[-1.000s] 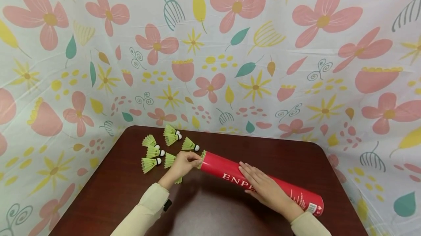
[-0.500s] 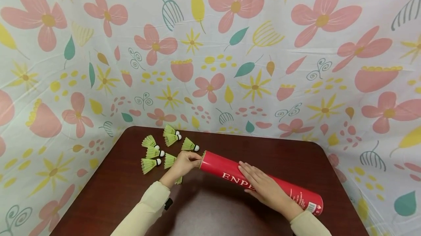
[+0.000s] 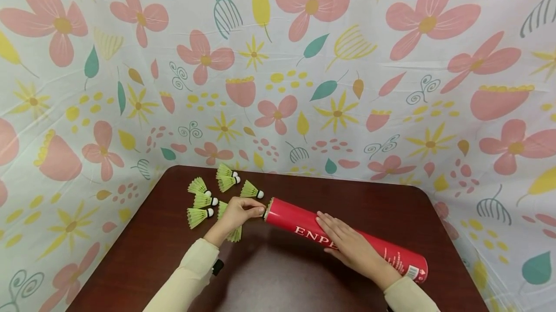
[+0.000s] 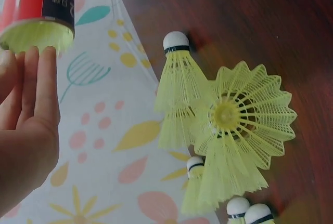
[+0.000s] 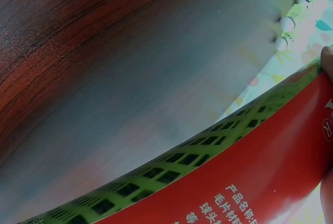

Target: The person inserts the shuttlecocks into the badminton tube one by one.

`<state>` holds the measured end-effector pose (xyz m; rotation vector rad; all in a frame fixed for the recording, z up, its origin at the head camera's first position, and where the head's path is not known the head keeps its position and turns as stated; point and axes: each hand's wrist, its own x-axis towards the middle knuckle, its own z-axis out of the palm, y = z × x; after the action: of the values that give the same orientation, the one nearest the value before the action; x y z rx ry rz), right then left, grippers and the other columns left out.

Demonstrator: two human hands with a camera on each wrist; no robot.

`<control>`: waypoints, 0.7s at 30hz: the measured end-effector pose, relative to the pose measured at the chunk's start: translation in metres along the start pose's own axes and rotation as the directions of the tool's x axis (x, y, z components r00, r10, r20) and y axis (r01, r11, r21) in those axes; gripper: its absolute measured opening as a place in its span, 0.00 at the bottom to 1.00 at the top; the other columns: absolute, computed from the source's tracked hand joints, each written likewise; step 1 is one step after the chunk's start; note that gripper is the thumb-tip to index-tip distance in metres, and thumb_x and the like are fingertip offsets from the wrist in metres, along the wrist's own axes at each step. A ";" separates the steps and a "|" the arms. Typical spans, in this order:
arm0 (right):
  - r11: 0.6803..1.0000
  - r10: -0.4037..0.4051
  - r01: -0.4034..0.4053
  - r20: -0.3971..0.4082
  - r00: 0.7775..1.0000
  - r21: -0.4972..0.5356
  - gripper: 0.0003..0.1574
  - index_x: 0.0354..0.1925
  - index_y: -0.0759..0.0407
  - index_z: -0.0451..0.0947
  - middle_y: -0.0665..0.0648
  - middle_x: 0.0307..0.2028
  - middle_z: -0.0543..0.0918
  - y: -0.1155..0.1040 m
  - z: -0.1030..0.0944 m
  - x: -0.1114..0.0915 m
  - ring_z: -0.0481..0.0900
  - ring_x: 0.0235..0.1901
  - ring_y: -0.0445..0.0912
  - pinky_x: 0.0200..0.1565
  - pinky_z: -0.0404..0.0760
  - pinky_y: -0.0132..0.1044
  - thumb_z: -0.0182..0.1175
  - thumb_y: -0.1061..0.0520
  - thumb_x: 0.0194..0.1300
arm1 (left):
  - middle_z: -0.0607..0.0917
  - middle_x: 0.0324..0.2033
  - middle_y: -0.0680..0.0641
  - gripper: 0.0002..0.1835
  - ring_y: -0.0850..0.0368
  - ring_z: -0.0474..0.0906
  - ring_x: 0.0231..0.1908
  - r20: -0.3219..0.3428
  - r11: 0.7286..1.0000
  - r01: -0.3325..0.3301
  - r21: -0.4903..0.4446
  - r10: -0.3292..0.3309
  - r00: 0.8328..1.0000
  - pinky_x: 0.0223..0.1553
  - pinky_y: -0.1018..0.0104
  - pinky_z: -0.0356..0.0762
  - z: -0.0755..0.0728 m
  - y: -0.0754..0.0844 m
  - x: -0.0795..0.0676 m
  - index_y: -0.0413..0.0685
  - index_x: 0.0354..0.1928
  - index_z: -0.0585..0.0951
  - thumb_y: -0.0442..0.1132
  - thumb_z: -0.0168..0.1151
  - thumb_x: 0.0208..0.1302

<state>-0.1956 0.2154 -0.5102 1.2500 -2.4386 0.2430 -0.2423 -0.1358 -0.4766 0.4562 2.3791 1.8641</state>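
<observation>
A red shuttlecock tube (image 3: 288, 220) slants across the table, its mouth toward the left. My right hand (image 3: 349, 247) holds it from above near the middle, fingers over the far side and thumb on the near side. At the mouth, my left hand (image 3: 236, 215) pinches the white cork of a shuttlecock (image 3: 262, 212) with thumb and fingertips; the rest of that shuttlecock is hidden. Yellow-green skirt shows inside the rim in the left wrist view, by the left fingertips (image 4: 48, 55). Several loose shuttlecocks (image 3: 200, 217) lie left of the tube.
The dark wooden table (image 3: 269, 278) ends at a flowered cloth (image 3: 278, 61) behind and at the sides. One shuttlecock (image 3: 234, 234) lies under the left wrist, partly covered. In the left wrist view another shuttlecock (image 4: 244, 115) turns its open skirt to the camera.
The skirt edge at the tube mouth has slipped in a little. My left hand then drew slightly left, and a white cork now shows at its fingertips. My right hand and the tube stay put.
</observation>
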 end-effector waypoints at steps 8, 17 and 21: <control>1.000 -0.007 0.008 -0.029 1.000 0.015 0.47 0.72 0.64 0.54 0.62 0.71 0.60 0.001 0.002 -0.002 0.60 0.69 0.53 0.71 0.43 0.32 0.44 0.34 0.70 | 0.86 0.39 0.36 0.14 0.40 0.83 0.42 -0.127 0.995 0.089 -0.040 -0.093 0.988 0.44 0.56 0.81 -0.019 -0.009 -0.016 0.31 0.46 0.83 0.35 0.65 0.62; 1.000 -0.014 0.014 -0.055 0.998 0.008 0.46 0.72 0.65 0.56 0.62 0.70 0.61 0.003 0.001 -0.003 0.62 0.68 0.53 0.71 0.46 0.33 0.41 0.34 0.71 | 0.86 0.36 0.39 0.12 0.45 0.84 0.38 -0.295 0.971 0.219 -0.095 -0.238 0.925 0.44 0.52 0.81 -0.032 -0.032 -0.041 0.30 0.44 0.83 0.32 0.64 0.63; 1.000 -0.006 0.007 -0.046 0.999 0.004 0.46 0.72 0.64 0.56 0.62 0.70 0.61 0.004 0.001 -0.003 0.61 0.68 0.53 0.71 0.46 0.34 0.40 0.34 0.71 | 0.86 0.34 0.39 0.12 0.45 0.85 0.37 -0.317 0.960 0.275 -0.060 -0.280 0.906 0.44 0.48 0.80 -0.033 -0.044 -0.051 0.29 0.44 0.83 0.33 0.64 0.63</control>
<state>-0.1974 0.2197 -0.5119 1.2401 -2.3957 0.2722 -0.2097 -0.1906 -0.5166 -0.2034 2.4571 1.9408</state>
